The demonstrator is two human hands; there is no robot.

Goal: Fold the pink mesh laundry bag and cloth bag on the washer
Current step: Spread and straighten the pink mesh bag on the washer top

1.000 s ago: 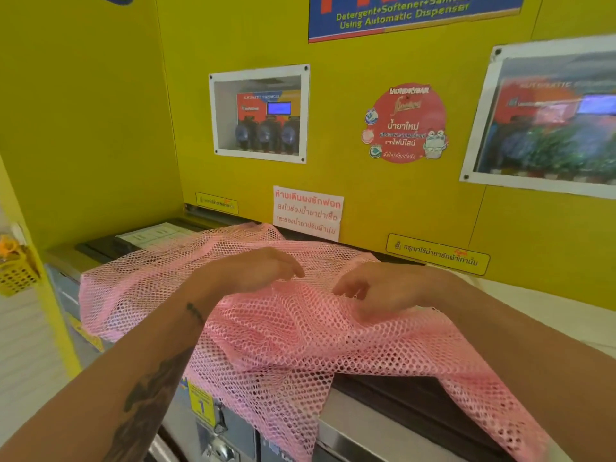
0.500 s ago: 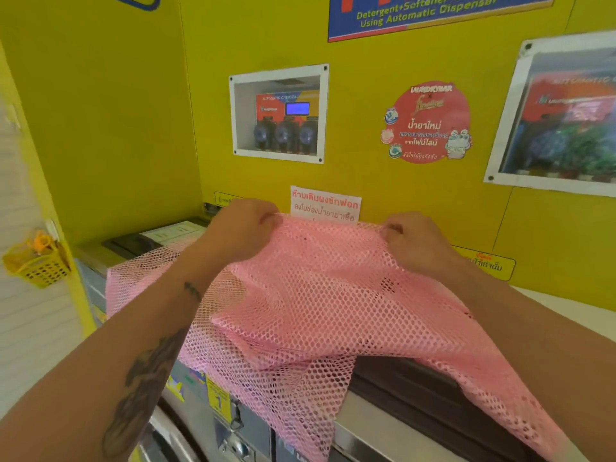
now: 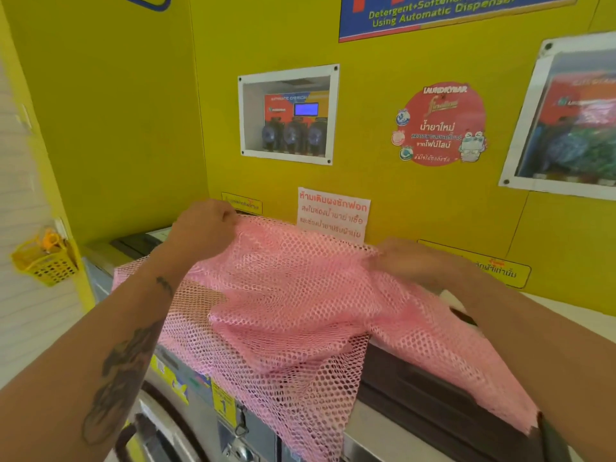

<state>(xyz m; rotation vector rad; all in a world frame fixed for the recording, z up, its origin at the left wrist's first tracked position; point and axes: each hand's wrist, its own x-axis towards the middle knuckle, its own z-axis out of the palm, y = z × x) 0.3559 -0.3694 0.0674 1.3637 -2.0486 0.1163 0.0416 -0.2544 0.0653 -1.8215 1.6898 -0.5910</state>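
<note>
Both hands pinch the far edge of the pink mesh laundry bag (image 3: 293,305): left hand (image 3: 203,228) clenched on one corner, raised near the yellow wall (image 3: 133,128); right hand (image 3: 410,261) closed on the other, lower. The bag lies draped over the washer (image 3: 186,388) top, with its near part hanging over the front edge and another flap trailing right. The cloth bag isn't visible. To do this fold well, I'd level the two corners, keep the edge taut, align it with the opposite edge, then press flat. Risk: slack mesh bunches and the overhang drags the bag off the front.
</note>
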